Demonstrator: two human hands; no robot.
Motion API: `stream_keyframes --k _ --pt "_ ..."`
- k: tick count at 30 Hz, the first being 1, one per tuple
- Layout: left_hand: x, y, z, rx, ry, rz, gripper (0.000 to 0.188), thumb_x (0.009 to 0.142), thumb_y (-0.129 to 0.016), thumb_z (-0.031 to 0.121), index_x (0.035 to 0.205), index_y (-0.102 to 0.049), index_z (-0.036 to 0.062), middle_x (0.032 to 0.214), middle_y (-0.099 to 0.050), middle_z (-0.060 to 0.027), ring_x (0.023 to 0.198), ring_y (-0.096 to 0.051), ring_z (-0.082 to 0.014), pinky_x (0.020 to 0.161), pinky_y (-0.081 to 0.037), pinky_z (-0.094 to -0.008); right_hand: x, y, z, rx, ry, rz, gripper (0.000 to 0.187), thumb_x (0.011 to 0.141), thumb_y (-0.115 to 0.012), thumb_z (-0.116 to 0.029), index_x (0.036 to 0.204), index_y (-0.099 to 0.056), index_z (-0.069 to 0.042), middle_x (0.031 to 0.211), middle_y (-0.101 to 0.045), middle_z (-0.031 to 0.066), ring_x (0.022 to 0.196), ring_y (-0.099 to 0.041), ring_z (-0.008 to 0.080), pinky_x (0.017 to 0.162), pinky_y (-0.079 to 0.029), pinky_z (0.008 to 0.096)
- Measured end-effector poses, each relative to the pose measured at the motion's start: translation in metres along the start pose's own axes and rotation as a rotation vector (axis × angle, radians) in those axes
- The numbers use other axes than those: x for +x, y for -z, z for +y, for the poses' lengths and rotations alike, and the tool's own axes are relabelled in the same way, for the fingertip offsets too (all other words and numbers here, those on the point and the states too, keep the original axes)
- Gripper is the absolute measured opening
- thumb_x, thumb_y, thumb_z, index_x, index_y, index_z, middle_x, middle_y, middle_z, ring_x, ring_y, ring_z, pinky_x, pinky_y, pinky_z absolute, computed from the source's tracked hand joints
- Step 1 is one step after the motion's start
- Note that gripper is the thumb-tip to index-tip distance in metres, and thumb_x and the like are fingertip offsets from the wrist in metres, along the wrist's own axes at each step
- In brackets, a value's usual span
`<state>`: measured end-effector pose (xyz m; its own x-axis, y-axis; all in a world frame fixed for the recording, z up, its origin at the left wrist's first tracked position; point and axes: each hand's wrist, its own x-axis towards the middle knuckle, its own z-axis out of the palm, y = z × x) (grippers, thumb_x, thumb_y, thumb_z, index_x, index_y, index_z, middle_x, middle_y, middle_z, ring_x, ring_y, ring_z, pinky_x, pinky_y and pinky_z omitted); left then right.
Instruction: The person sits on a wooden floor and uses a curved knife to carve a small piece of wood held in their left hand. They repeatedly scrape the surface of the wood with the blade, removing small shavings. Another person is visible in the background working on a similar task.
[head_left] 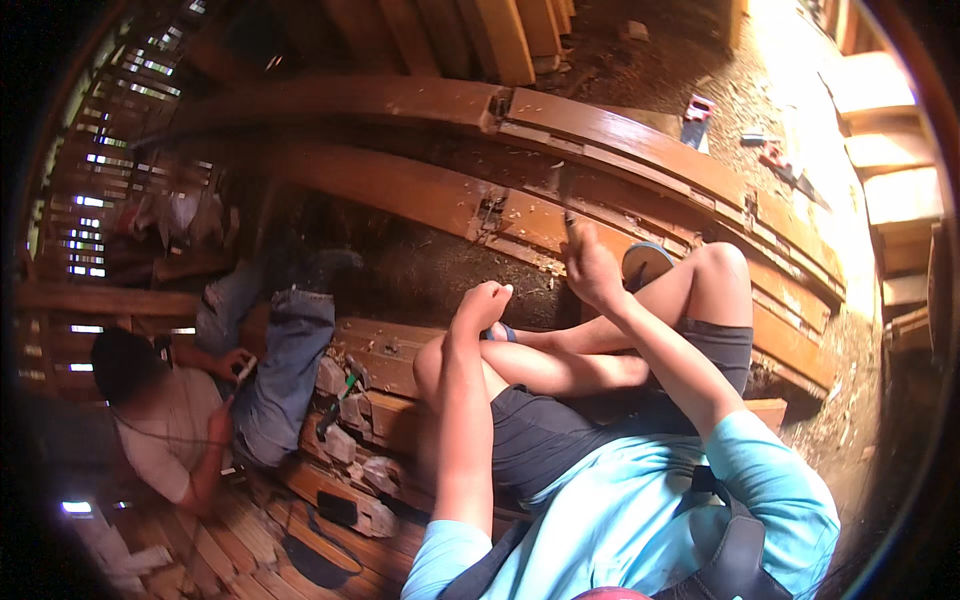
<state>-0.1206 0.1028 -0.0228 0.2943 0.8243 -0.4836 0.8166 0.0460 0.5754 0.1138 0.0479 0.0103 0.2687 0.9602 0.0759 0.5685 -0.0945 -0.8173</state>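
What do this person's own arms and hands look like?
The left hand and right hand are bare, with no gloves to be seen. The forearms are uncovered too, emerging from short, loose, light-blue sleeves.

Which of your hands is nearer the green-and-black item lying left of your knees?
Left. The left hand is ahead and to the right of the green-and-black item, apart from it; the right hand is farther right, gripping a tool.

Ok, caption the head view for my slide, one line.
Right hand holding a slim tool by notched wooden beams, left hand curled, a co-worker to the left.
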Motion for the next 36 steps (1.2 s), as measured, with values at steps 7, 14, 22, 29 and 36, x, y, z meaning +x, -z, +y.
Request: stream_keyframes --k 7,14,22,29,36 --pt "-0.010 0.002 0.004 0.001 0.142 -0.102 0.039 0.090 -0.053 0.040 0.098 -0.064 0.0025 0.097 -0.065 -0.0219 0.094 -0.064 -0.0342 0.081 -0.048 -0.0390 -0.017 -0.017 0.044 -0.382 -0.288 -0.485 0.030 0.081 -0.050 -0.022 0.098 -0.057 0.002 0.090 -0.066 0.0247 0.087 -0.066 0.0380 0.077 -0.051 0.0485" --pt "-0.017 0.004 0.011 0.028 0.131 -0.065 0.040 0.091 -0.053 0.039 0.094 -0.062 0.0004 0.088 -0.065 -0.0172 0.081 -0.063 -0.0278 0.075 -0.048 -0.0367 -0.005 0.010 0.021 -0.169 -0.172 -0.432 0.030 0.084 -0.055 -0.029 0.099 -0.057 -0.004 0.084 -0.066 0.0222 0.083 -0.064 0.0405 0.073 -0.050 0.0498" --pt "-0.017 0.001 0.012 0.044 0.214 -0.077 0.042 0.089 -0.053 0.042 0.097 -0.064 0.0028 0.097 -0.065 -0.0221 0.093 -0.064 -0.0333 0.082 -0.047 -0.0390 -0.015 0.029 -0.015 -0.038 0.045 -0.078 0.024 0.087 -0.056 -0.023 0.101 -0.046 -0.007 0.070 -0.060 0.0218 0.070 -0.061 0.0428 0.063 -0.046 0.0524" --pt "-0.022 0.001 0.004 0.005 0.135 -0.039 0.040 0.090 -0.053 0.039 0.097 -0.064 0.0018 0.095 -0.066 -0.0227 0.093 -0.064 -0.0351 0.082 -0.048 -0.0387 -0.021 -0.003 0.037 0.037 -0.240 -0.231 0.038 0.088 -0.055 -0.039 0.089 -0.057 -0.001 0.075 -0.062 0.0234 0.075 -0.062 0.0422 0.068 -0.048 0.0492" --pt "-0.026 0.005 0.016 0.005 0.152 -0.055 0.040 0.090 -0.053 0.040 0.099 -0.063 0.0021 0.099 -0.065 -0.0223 0.095 -0.063 -0.0359 0.083 -0.047 -0.0395 -0.028 -0.016 0.053 0.002 -0.262 -0.241 0.037 0.087 -0.055 -0.037 0.092 -0.061 -0.001 0.070 -0.061 0.0186 0.070 -0.063 0.0322 0.066 -0.048 0.0407"
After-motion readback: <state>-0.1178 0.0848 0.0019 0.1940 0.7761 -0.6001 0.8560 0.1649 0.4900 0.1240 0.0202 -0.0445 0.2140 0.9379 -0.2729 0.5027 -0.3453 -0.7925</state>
